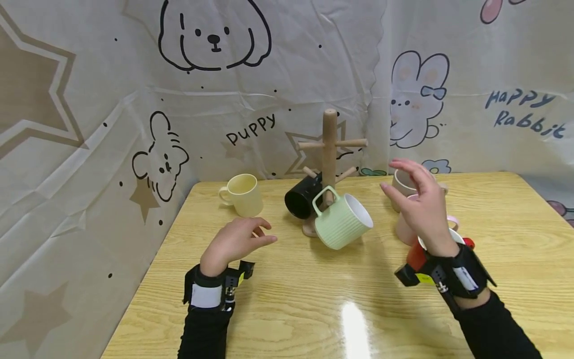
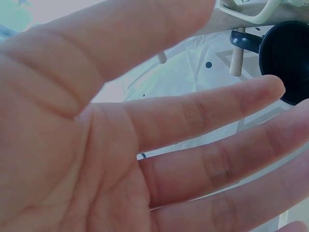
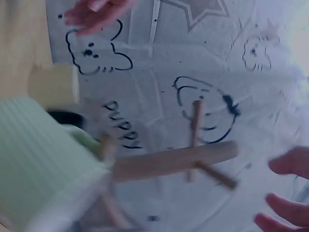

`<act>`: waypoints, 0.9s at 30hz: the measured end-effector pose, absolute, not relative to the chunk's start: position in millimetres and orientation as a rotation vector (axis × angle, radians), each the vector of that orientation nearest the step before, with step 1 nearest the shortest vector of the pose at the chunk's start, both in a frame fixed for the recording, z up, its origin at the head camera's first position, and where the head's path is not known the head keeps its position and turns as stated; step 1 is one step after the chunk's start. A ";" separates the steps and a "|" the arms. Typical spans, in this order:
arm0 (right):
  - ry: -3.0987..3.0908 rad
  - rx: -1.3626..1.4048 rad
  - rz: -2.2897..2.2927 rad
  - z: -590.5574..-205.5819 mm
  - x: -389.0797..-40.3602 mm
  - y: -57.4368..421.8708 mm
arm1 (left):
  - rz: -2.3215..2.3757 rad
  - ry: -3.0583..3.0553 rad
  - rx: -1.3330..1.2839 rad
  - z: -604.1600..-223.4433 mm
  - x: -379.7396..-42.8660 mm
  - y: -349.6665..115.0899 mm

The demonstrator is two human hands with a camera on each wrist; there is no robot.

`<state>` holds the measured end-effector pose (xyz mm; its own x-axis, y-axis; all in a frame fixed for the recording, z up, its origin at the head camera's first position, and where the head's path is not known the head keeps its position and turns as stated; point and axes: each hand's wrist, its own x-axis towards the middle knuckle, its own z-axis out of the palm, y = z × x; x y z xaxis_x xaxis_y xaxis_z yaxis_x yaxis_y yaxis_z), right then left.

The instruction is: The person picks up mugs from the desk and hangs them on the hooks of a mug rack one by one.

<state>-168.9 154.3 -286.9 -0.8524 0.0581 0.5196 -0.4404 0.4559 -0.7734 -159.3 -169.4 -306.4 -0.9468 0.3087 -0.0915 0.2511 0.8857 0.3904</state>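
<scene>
A wooden mug tree (image 1: 329,149) stands toward the back of the table. By its handle, a ribbed light green mug (image 1: 343,222) hangs tilted on a front peg. Behind it a black mug (image 1: 303,197) hangs on another low peg, its mouth tipped forward and left. My left hand (image 1: 237,242) hovers left of the tree with relaxed fingers and holds nothing; its spread fingers (image 2: 207,116) show in the left wrist view. Raised to the right of the tree, my right hand (image 1: 423,207) is loosely curved and holds nothing, in front of several mugs that it partly hides.
A pale yellow mug (image 1: 245,195) stands upright at the back left. On the right are a red mug (image 1: 416,257), a pink mug (image 1: 405,229) and a whitish mug (image 1: 402,184). A printed cloth (image 1: 287,60) hangs behind the wooden table (image 1: 287,309).
</scene>
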 end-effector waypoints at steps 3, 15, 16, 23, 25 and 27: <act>-2.361 0.567 1.043 -248.3 -176.1 149.9 | 0.572 2.900 0.438 -307.1 -159.1 -169.4; -2.935 1.024 1.066 -176.7 -282.2 123.4 | 0.588 2.895 0.450 -307.2 -157.5 -171.4; -2.949 1.045 1.111 -178.1 -289.2 121.8 | 0.591 2.895 0.448 -307.3 -157.6 -171.1; -2.884 1.185 1.469 -189.2 -317.4 114.8 | 0.578 2.900 0.446 -307.1 -156.7 -168.2; -2.855 1.221 1.559 -192.4 -321.1 116.1 | 0.577 2.899 0.449 -306.9 -156.3 -167.5; -2.823 1.260 1.618 -195.2 -323.3 118.0 | 0.573 2.898 0.451 -306.8 -156.1 -167.1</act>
<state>-323.3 118.0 -195.2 -0.6870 -0.7250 0.0491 -0.4087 0.3296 -0.8511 -156.1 -167.1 -306.8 -0.9429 0.3205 -0.0904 0.2620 0.8815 0.3929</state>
